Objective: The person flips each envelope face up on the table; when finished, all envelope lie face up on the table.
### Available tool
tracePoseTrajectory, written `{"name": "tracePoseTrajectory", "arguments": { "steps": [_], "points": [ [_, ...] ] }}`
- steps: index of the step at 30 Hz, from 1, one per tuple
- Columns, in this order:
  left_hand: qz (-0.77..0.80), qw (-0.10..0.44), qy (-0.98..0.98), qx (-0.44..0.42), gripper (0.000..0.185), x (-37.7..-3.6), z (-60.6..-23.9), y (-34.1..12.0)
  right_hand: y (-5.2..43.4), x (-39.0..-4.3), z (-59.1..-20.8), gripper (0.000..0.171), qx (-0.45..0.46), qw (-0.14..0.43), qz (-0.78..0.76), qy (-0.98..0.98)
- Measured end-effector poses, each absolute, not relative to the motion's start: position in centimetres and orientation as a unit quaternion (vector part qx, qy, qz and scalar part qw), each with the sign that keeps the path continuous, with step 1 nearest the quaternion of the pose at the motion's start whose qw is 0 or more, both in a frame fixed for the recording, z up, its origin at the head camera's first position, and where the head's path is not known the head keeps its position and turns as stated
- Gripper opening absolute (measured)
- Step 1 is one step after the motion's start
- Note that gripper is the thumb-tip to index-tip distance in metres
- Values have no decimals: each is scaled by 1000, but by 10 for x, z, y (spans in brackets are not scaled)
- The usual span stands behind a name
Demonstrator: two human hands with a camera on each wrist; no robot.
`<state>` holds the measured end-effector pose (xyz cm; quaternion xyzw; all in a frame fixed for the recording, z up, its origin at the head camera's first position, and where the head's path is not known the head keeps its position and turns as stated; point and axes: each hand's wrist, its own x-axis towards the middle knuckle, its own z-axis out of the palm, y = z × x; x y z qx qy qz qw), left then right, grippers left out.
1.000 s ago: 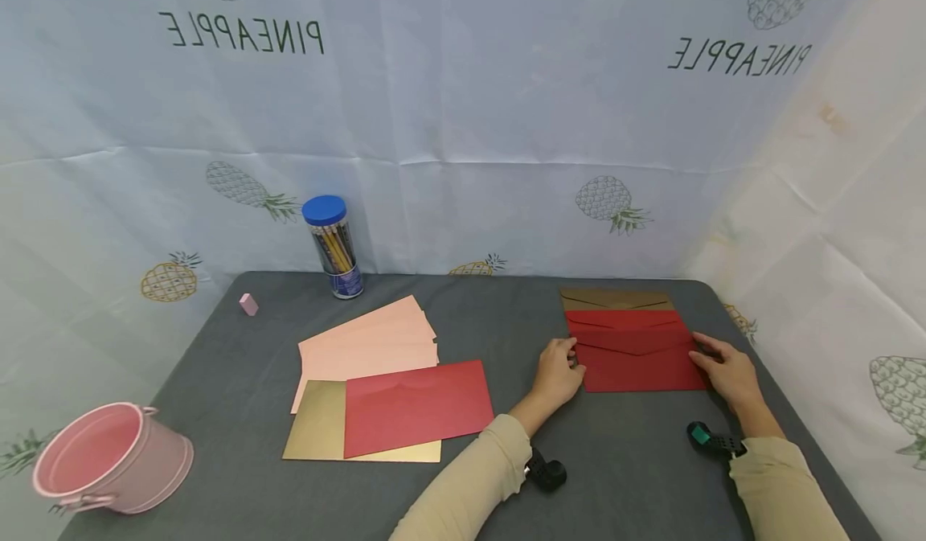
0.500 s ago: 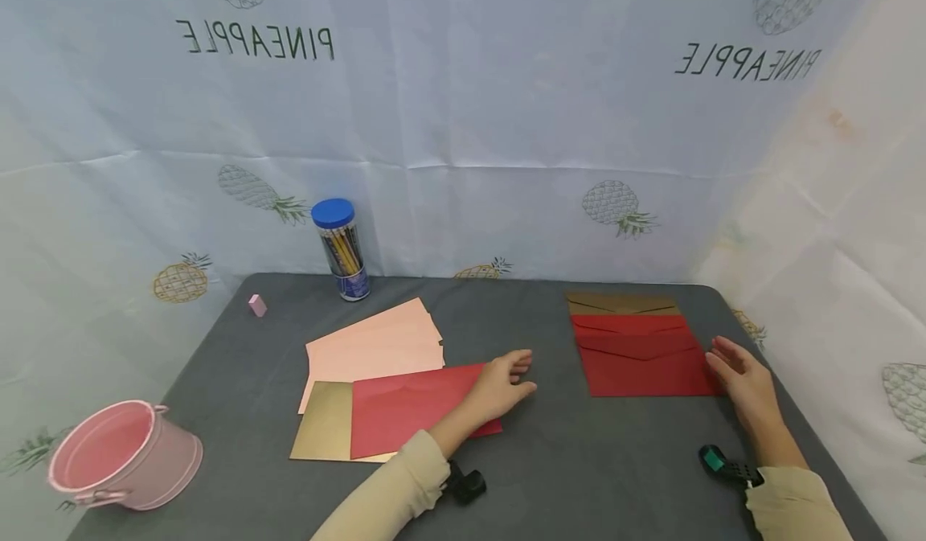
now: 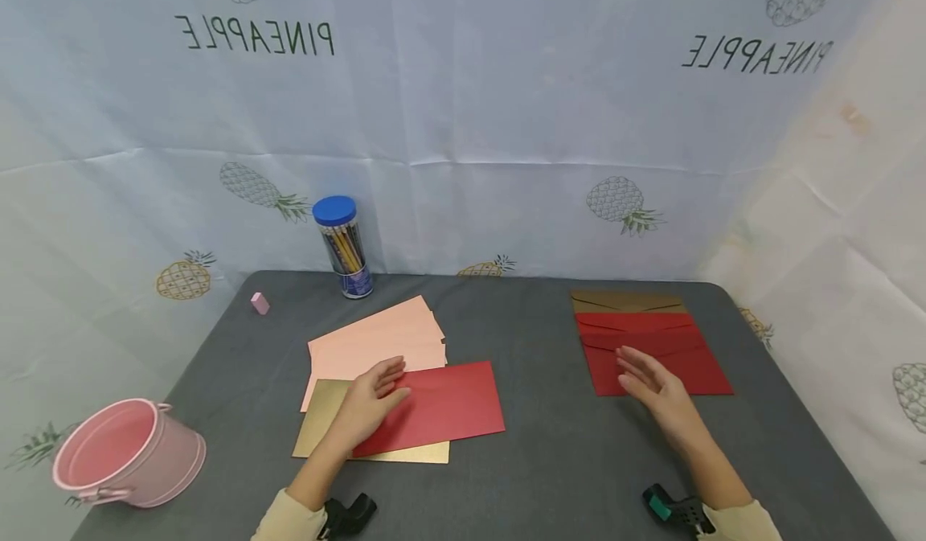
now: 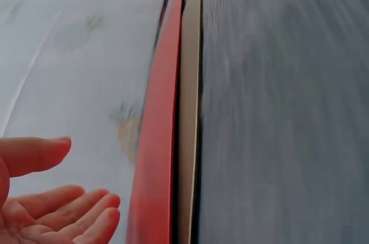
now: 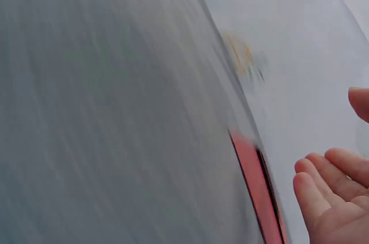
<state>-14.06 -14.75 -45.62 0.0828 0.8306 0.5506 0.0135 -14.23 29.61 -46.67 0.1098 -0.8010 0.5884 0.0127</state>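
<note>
our left hand lies with loose, spread fingers on the left end of the single red envelope; it holds nothing. this envelope rests on a gold sheet, partly over the pink envelopes. our right hand hovers with relaxed, parted fingers at the near left part of the red envelope stack, which partly covers a brown envelope. we cannot tell if it touches the stack.

we think a flat push could slide the red envelope and drag the gold sheet with it, because the paper is smooth. the stack may also fan out if the right hand brushes it.

the table has a dark grey cloth. on it stand a pencil jar, a small pink eraser and a pink bucket. a pale curtain with pineapple prints closes the room.
</note>
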Motion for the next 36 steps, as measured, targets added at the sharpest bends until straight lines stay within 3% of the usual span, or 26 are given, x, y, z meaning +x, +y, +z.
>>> {"name": "tracePoseTrajectory", "arguments": {
  "steps": [7, 14, 21, 28, 36],
  "points": [
    [539, -29, 841, 44, 52, -133, -454, -187, 236, -139, -473, 53, 104, -99, 632, -761],
    [532, -34, 846, 24, 51, -126, -454, -200, 192, -141, -477, 56, 152, -142, 632, -747],
    [534, -15, 845, 12, 52, -124, -459, -202, 162, -146, -482, 58, 185, -148, 590, -772],
    [564, -6, 826, 11, 51, -125, -461, -199, 147, -146, -481, 58, 154, -123, 558, -806],
    [655, -32, 750, -85, 49, -126, -465, -186, 145, -148, -488, 62, 183, -120, 647, -730]
  ]
}}
